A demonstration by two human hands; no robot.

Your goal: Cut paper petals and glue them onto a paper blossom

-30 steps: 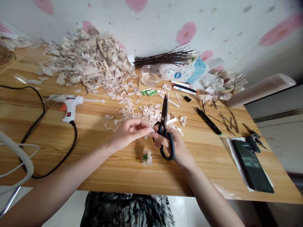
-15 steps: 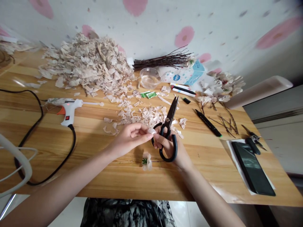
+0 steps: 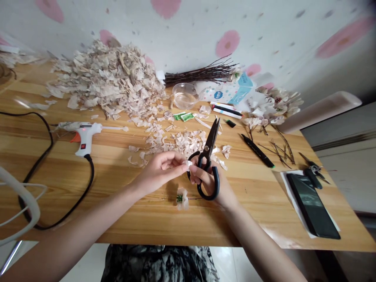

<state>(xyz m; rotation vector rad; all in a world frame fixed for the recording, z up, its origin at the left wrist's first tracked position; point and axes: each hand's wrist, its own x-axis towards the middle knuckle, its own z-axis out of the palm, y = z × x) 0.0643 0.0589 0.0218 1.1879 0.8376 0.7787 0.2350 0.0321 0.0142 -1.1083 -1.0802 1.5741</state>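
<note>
Between thumb and fingers, my left hand [image 3: 164, 168] pinches a small pale petal [image 3: 188, 163]. My right hand [image 3: 205, 178] has the black-handled scissors [image 3: 208, 154] hooked on it, blades together and pointing up and away. The right thumb and fingertips meet the petal too. Just below the hands, a flower [image 3: 182, 199] with pale petals and a green centre lies on the table, its thin stem running right under my right hand. Beyond the hands is a scatter of cut pale pieces [image 3: 188, 141].
A large heap of dry pale petals [image 3: 108, 78] rises at the back left. The glue gun [image 3: 86, 135] lies left with its black cord looping on the table [image 3: 117, 219]. Dark twigs [image 3: 199, 74], a clear bowl [image 3: 185, 98], a marker [image 3: 257, 150] and a phone [image 3: 313, 205] lie behind and right.
The petal has turned slightly between my fingertips. Both hands and the scissors stay in nearly the same place; the whole view has shifted a little.
</note>
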